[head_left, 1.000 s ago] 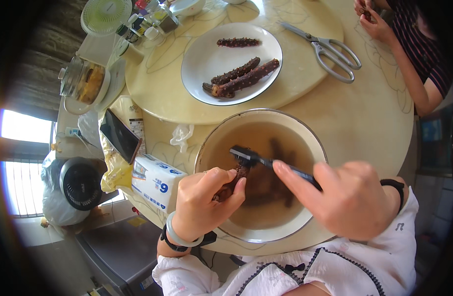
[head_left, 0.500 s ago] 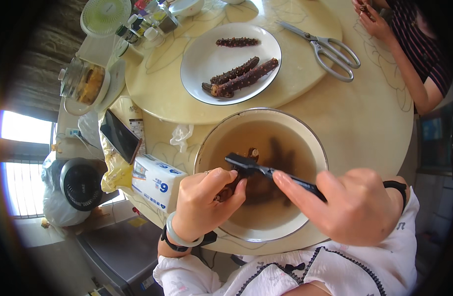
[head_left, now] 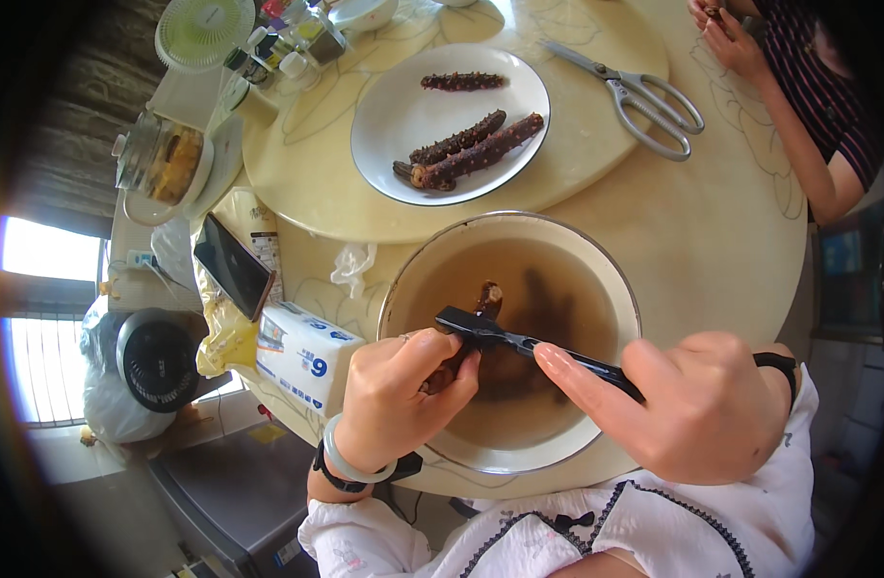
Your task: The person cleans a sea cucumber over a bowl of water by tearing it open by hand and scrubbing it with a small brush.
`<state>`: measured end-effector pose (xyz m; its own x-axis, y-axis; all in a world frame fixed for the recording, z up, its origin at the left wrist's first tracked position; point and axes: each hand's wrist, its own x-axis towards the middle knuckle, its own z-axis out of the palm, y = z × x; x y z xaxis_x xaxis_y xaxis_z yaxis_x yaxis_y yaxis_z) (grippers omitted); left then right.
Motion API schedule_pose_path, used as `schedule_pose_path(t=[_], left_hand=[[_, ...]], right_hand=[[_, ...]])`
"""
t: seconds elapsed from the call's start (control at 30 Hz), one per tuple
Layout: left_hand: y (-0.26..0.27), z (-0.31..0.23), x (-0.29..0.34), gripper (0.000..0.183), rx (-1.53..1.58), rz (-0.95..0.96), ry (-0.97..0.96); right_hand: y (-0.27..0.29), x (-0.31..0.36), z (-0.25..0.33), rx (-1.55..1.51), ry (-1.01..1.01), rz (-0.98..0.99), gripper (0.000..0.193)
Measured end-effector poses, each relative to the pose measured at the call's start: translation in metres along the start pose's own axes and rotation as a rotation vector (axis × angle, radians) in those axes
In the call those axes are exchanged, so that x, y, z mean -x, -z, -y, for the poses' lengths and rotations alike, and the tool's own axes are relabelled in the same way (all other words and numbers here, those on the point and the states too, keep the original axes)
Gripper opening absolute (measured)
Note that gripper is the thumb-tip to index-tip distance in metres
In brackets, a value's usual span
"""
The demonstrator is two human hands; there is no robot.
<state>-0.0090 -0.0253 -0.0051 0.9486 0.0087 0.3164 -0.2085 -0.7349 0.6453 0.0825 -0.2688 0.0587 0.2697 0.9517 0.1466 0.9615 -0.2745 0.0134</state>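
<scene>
Over a wide basin (head_left: 617, 289) of brownish water, my left hand (head_left: 399, 395) is closed around a dark sea cucumber (head_left: 490, 297); its pale end pokes out beyond the brush, and the rest is mostly covered by my fingers. My right hand (head_left: 697, 414) grips a black brush (head_left: 582, 358) by its handle, index finger stretched along it. The brush head lies across the sea cucumber by my left thumb, bristles facing down and mostly hidden. Dark shapes show blurrily under the water. Beyond the basin, a white plate (head_left: 389, 116) bears several sea cucumbers (head_left: 490, 154).
Steel kitchen scissors (head_left: 608, 75) lie right of the plate on the round turntable (head_left: 307, 207). To the left are a tissue pack (head_left: 302, 356), a phone (head_left: 233, 265), crumpled tissue (head_left: 352, 265) and a glass pot (head_left: 172, 164). Another person's hands (head_left: 731, 43) hold something small at upper right.
The brush head has shifted slightly left and down across the sea cucumber, whose pale end now shows a little higher. My right hand has moved slightly; both grips are unchanged.
</scene>
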Motion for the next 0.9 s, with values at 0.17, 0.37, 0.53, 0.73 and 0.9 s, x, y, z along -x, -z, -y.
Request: schedule_pose_path(t=[0.17, 0.37, 0.53, 0.73, 0.9], left_hand=[[0.001, -0.002, 0.002, 0.023, -0.014, 0.008, -0.003], [0.0, 0.001, -0.004, 0.022, -0.126, 0.113, -0.038], [-0.003, 0.001, -0.003, 0.028, -0.091, 0.063, -0.021], [0.0, 0.001, 0.002, 0.029, -0.065, 0.078, 0.066], [0.0, 0.002, 0.001, 0.03, -0.048, 0.073, 0.059]], right_hand=[[-0.023, -0.006, -0.009, 0.035, -0.051, -0.026, 0.047], [-0.024, -0.005, -0.013, -0.002, -0.044, 0.021, 0.048], [-0.027, -0.009, -0.013, -0.004, -0.039, 0.032, 0.048], [-0.03, -0.008, -0.014, 0.015, -0.044, 0.033, 0.047], [-0.03, -0.008, -0.016, 0.019, -0.076, 0.035, 0.05]])
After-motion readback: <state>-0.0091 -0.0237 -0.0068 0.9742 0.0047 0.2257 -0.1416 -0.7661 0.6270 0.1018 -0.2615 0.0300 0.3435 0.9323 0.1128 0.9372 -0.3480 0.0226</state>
